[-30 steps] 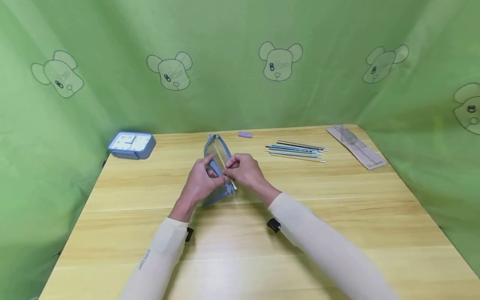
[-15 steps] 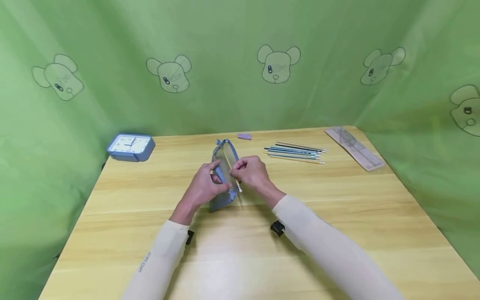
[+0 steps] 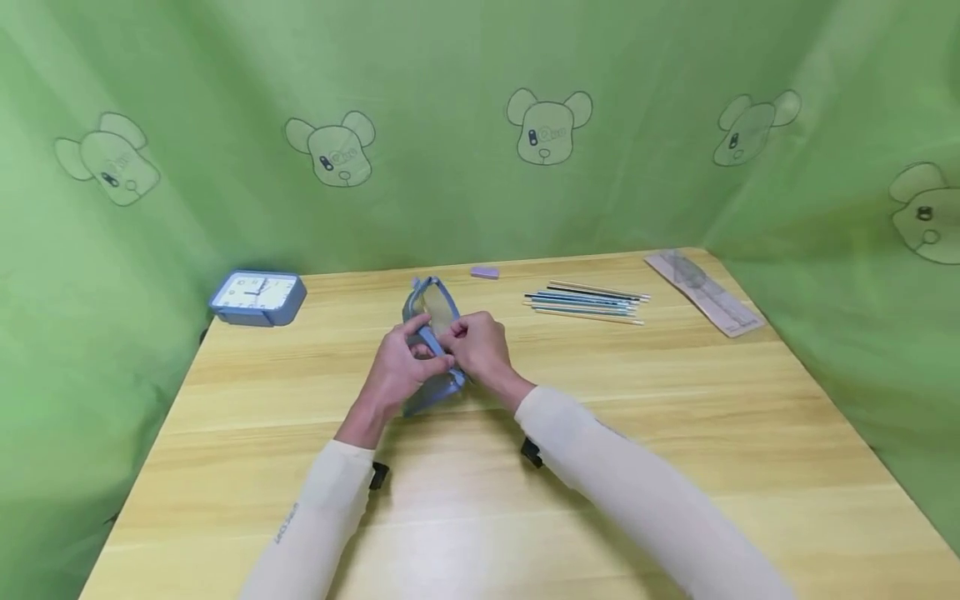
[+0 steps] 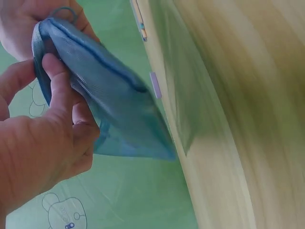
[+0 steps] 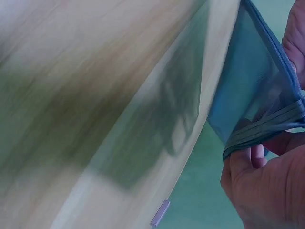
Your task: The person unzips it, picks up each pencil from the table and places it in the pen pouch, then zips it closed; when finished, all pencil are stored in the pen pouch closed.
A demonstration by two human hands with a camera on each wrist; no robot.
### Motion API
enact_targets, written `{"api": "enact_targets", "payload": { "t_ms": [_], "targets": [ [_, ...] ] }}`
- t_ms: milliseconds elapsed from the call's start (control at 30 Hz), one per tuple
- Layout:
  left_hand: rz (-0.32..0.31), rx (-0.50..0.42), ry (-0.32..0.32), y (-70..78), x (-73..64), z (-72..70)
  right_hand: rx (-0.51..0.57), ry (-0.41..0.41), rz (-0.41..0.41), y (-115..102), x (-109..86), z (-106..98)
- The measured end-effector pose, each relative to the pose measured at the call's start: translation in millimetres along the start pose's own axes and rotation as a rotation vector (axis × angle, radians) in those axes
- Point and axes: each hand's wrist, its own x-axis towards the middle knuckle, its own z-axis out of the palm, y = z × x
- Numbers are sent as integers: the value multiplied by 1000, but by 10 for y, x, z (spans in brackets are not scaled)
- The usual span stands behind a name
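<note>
A blue mesh pencil case (image 3: 431, 392) with a zip is held up above the table, tilted, its mouth spread. My left hand (image 3: 397, 362) grips its left side, thumb and fingers on the zip edge. At the opposite edge, my right hand (image 3: 480, 346) pinches the rim by the zip. From the left wrist, the mesh side (image 4: 109, 90) hangs down below my fingers. The right wrist view has the zip band (image 5: 264, 126) running over the right fingertips. No pencil shows at the case's mouth.
Several pencils (image 3: 588, 300) lie in a loose bundle to the right. A purple eraser (image 3: 484, 272) sits near the back edge, a blue clock (image 3: 258, 296) at the back left. A ruler set in a sleeve (image 3: 705, 293) lies back right. Green curtain (image 3: 435, 192) surrounds the table (image 3: 637, 417).
The yellow pencil in my right fingers has gone down out of sight into the pencil case. The case and both hands have shifted slightly left.
</note>
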Motion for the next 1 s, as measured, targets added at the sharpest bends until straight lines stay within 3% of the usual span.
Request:
{"api": "enact_targets", "payload": {
  "t_ms": [133, 267, 567, 800, 1000],
  "targets": [
    [-26, 63, 7, 20, 8, -13, 24, -8, -25, 54, -51, -80],
    [-43, 129, -17, 44, 11, -21, 44, -28, -72, 207, -99, -308],
    [-43, 173, -49, 42, -13, -50, -168, -184, -122, 1069, -31, -1113],
    [-53, 206, -68, 66, -30, -39, -282, -91, -156, 1569, 273, -1684],
    [-45, 222, -80, 52, -39, -27, -361, -63, -217, 1785, 520, -1842]
  ]
}}
